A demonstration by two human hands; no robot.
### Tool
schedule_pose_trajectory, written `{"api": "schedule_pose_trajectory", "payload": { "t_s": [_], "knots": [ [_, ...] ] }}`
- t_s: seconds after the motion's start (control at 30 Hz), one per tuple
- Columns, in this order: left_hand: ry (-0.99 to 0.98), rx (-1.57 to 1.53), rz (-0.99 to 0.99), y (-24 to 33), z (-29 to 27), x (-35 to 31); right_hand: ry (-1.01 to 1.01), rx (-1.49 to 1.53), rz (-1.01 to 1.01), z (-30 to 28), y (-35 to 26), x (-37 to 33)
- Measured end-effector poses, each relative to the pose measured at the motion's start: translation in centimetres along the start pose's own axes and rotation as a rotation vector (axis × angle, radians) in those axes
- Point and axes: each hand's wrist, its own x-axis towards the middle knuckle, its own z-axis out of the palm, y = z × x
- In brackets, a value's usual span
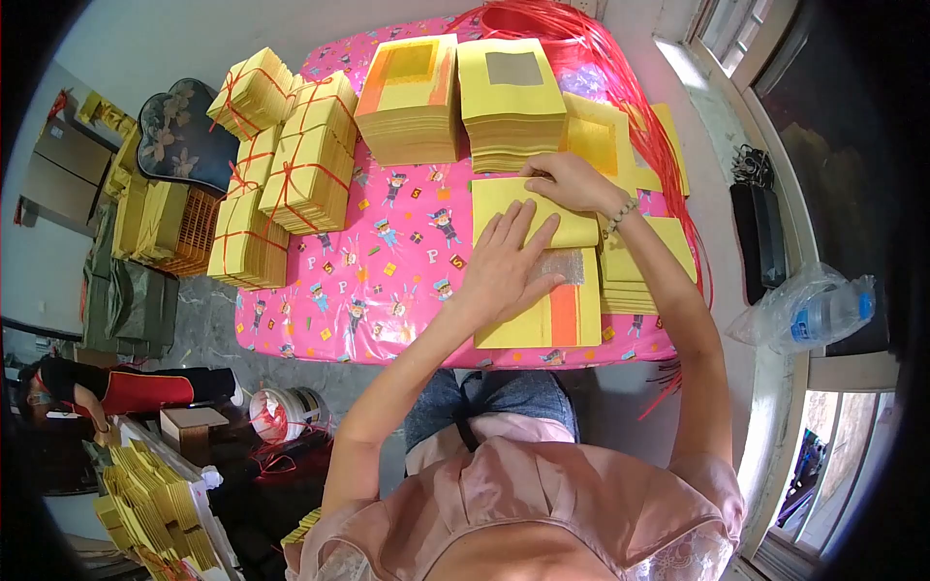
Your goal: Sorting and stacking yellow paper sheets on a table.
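Observation:
A stack of yellow paper sheets (494,327) lies before me at the table's near edge, showing an orange strip and part of a silvery square. Its far half is covered by a plain yellow sheet (499,198), which curves over at its near right edge. My left hand (509,259) rests flat on the paper with its fingers spread. At the far edge of that sheet, my right hand (573,184) has curled fingers closed on the paper; the fingertips are partly hidden. A beaded bracelet (620,217) circles the right wrist.
Two tall paper stacks (412,140) stand beyond my hands. Bundles tied with red string (308,184) sit at the table's left. Red strands (630,77) hang along the right edge. A bagged plastic bottle (823,315) is at right. Another person (145,389) is at lower left.

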Motion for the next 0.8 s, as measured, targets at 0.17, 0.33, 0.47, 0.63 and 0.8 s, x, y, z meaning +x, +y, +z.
{"api": "schedule_pose_trajectory", "payload": {
  "t_s": [0.17,0.33,0.47,0.63,0.8],
  "knots": [
    [0.013,-0.009,0.003,0.1,0.2,-0.2,0.019,0.001,-0.003,0.1,-0.1,-0.2],
    [0.003,-0.005,0.021,0.2,0.5,-0.1,0.031,-0.012,0.018,0.3,0.0,-0.6],
    [-0.002,0.004,0.031,-0.1,0.8,-0.2,0.224,-0.183,-0.085,1.0,-1.8,-2.6],
    [-0.047,-0.019,-0.001,-0.3,0.7,-0.4,0.252,-0.323,-0.149,1.2,-5.6,-10.0],
    [-0.058,-0.021,0.014,-0.5,0.6,-0.4,0.039,-0.454,-0.103,1.8,-5.9,-14.3]
  ]
}}
